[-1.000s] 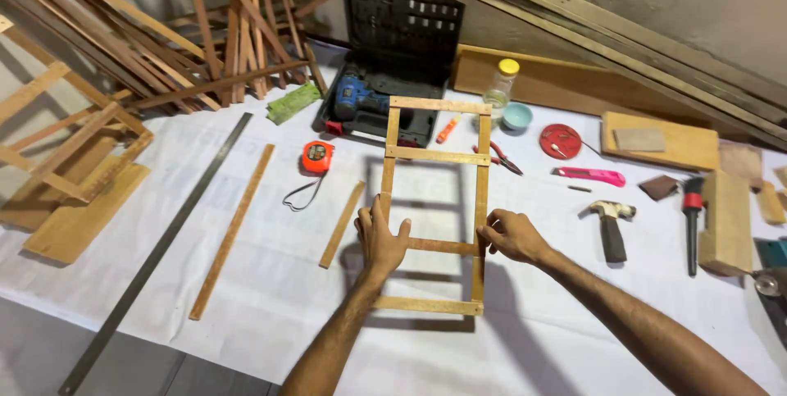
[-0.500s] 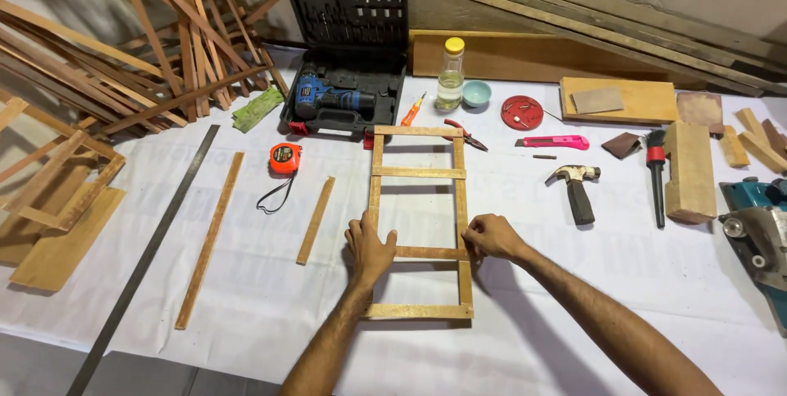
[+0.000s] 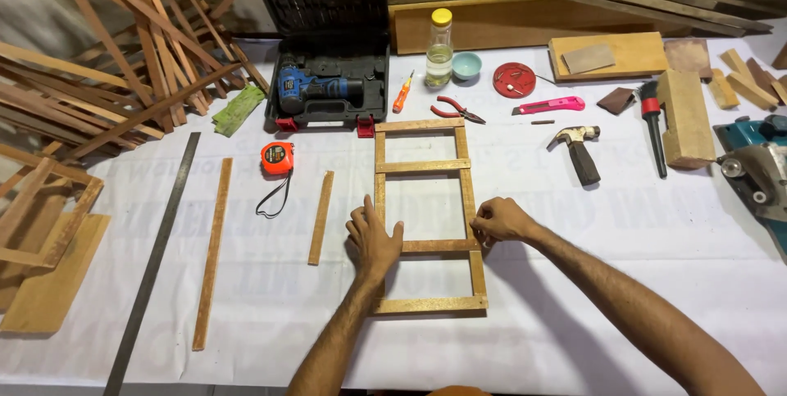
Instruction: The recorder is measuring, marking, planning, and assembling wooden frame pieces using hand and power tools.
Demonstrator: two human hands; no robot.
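wooden ladder-shaped frame (image 3: 425, 217) lies flat on the white-covered surface (image 3: 623, 281), near the middle. i see my left hand (image 3: 373, 238) pressed flat, fingers spread, on the frame's left rail beside the third rung. my right hand (image 3: 500, 220) has its grip pinched together on the right rail at that same rung. a short wooden strip (image 3: 320, 217) lies just left of the frame, an orange tape measure (image 3: 277, 157) beyond it, a hammer (image 3: 579, 150) to the right.

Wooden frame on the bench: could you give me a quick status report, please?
Left hand flat on wooden frame, left rail. Right hand pinching right rail at third crosspiece. Frame flat on white sheet. Loose strip alongside, clear.
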